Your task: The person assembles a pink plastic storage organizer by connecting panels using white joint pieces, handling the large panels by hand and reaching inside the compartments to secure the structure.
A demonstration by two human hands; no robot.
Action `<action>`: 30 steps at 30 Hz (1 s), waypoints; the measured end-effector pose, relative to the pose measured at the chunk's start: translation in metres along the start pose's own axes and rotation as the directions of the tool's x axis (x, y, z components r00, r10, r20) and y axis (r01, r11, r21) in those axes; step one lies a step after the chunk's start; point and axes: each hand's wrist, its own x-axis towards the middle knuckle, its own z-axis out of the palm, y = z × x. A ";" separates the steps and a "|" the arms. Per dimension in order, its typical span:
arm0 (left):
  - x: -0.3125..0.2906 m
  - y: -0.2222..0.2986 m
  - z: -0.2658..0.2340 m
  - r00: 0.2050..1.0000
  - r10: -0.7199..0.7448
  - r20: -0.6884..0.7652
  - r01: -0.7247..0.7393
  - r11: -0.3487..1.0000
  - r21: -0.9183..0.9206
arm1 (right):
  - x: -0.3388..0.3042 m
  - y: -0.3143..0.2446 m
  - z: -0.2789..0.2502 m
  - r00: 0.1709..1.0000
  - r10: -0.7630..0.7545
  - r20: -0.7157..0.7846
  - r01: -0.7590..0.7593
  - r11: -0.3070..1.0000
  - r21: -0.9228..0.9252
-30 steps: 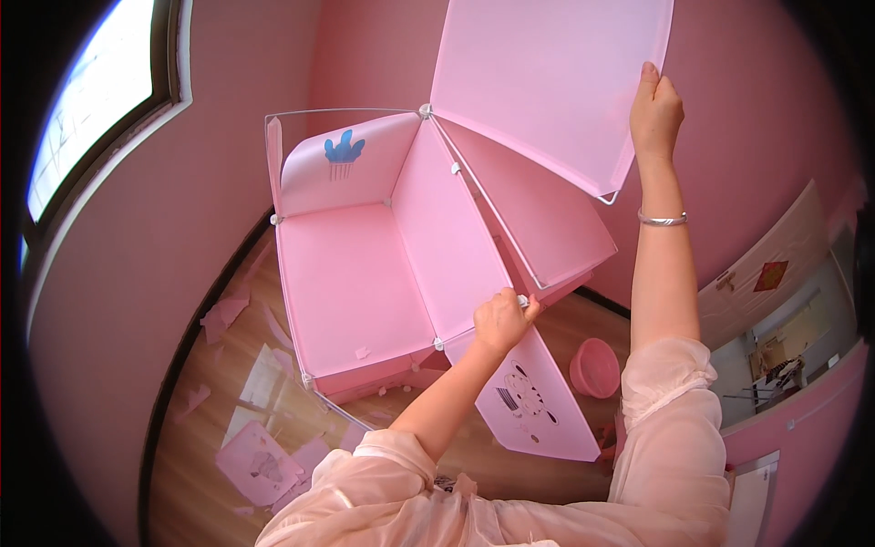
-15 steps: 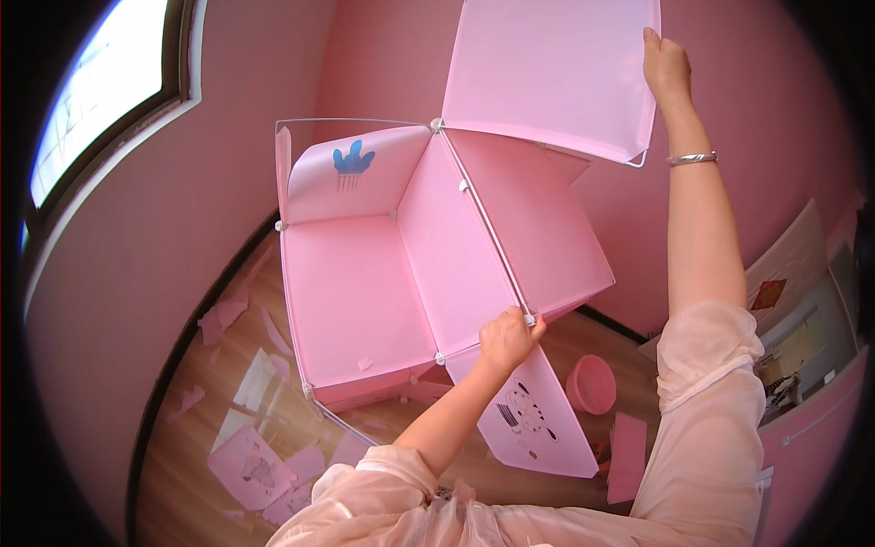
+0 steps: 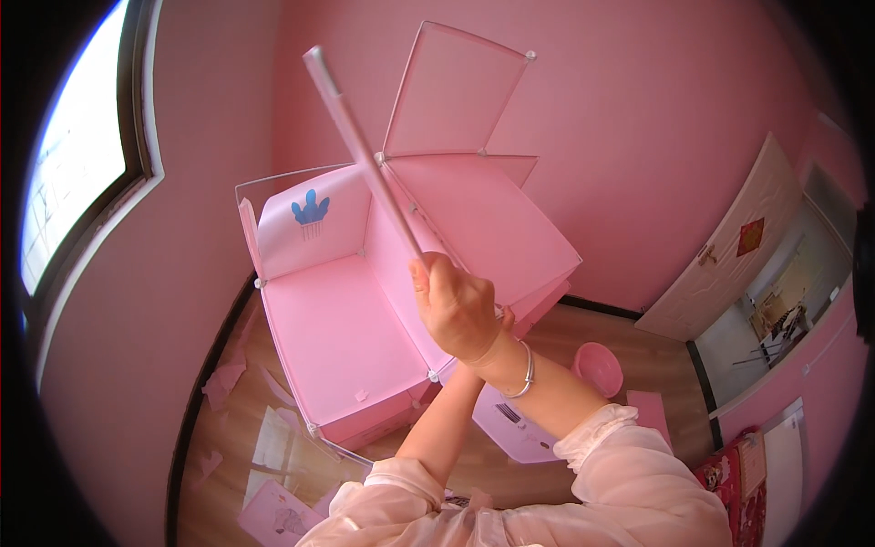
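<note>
A pink cube storage cabinet (image 3: 337,319) with white corner connectors stands in front of me; one panel inside bears a blue crown-like print. My right hand (image 3: 458,305) is closed around the lower end of a pink panel (image 3: 369,164), which shows nearly edge-on and slants up to the left across the cabinet. Behind that wrist, my left hand (image 3: 505,317) is mostly covered; its visible fingertip lies at the cabinet's near front corner, where the hand is closed on the frame. Another framed panel (image 3: 460,91) stands upright at the back of the cabinet.
A printed panel (image 3: 512,427) hangs below the cabinet's near side. Beyond it are a pink basin (image 3: 598,368) and a pink sheet (image 3: 648,412) on the wooden floor. Torn pink scraps (image 3: 223,383) lie left. An open white door (image 3: 715,242) stands right, a window (image 3: 77,146) left.
My right hand has swung the panel from the upper right to the left, turning it from broad face to edge-on. The upright panel behind has come into sight. My left hand stays at the corner.
</note>
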 end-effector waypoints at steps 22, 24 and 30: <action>-0.061 -0.105 -0.068 0.957 0.239 -0.163 0.002 -0.569 -0.822 | -0.121 0.046 -0.261 0.511 0.844 -0.166 -0.666 0.510 0.544; -0.064 -0.084 -0.051 0.966 0.256 0.040 0.165 -0.489 -0.856 | -0.159 0.048 -0.304 0.414 0.870 -0.267 -0.734 0.492 0.467; -0.107 0.019 0.041 0.939 0.197 0.282 0.302 -0.077 -0.950 | -0.262 0.039 -0.452 0.105 0.927 -0.360 -0.847 0.273 0.455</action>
